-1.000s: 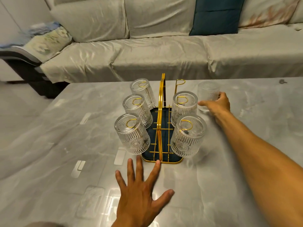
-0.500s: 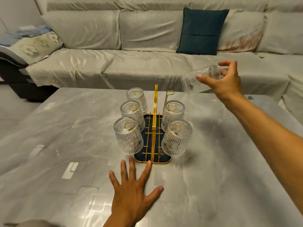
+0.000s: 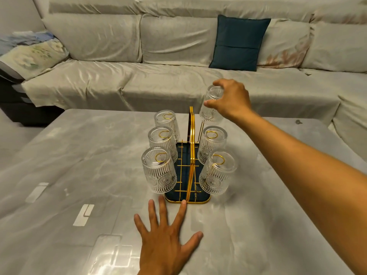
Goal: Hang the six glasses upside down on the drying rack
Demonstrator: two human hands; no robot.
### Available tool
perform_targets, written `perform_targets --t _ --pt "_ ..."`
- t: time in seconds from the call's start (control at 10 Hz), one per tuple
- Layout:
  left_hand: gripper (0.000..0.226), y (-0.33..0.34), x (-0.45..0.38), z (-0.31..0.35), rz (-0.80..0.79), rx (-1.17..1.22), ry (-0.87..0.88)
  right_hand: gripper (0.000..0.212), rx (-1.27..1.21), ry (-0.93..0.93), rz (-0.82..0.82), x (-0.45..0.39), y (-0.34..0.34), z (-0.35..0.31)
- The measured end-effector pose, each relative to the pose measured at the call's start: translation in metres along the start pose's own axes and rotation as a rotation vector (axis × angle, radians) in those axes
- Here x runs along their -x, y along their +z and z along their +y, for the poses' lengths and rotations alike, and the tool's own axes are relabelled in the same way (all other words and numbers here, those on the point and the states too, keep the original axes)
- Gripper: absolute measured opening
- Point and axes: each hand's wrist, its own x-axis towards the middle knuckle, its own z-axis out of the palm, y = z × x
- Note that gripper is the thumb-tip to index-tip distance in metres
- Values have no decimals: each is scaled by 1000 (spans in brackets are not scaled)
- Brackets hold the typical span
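A gold wire drying rack (image 3: 191, 155) with a dark blue base stands mid-table. Three ribbed clear glasses hang upside down on its left pegs, the nearest (image 3: 158, 170), the middle (image 3: 162, 142) and the far one (image 3: 166, 121). Two more hang on the right, near (image 3: 217, 173) and middle (image 3: 212, 144). My right hand (image 3: 231, 100) grips another glass (image 3: 210, 108) by its base, mouth down, over the rack's far right peg. My left hand (image 3: 168, 241) lies flat on the table with fingers spread, fingertips at the rack's front edge.
The grey marble-look table (image 3: 79, 175) reaches to the far edge, where a beige covered sofa (image 3: 139, 82) runs across. A dark teal cushion (image 3: 239, 43) leans on the sofa back. A small dark object (image 3: 297, 122) lies on the table at far right.
My right hand lifted the glass off the table beside the rack, turned it mouth down and brought it left over the far right peg. My left hand stayed flat.
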Motion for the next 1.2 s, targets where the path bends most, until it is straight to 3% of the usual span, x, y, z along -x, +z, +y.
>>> perform_targets --t 0.4,1.0,1.2 --pt "86 12 -1 -4 93 4 5 63 -77 155 -138 6 31 19" --pt "84 10 -3 -3 157 -12 7 67 -11 175 -327 3 52 22" --pt "84 14 -6 -4 200 15 31 68 -88 182 -297 6 46 19"
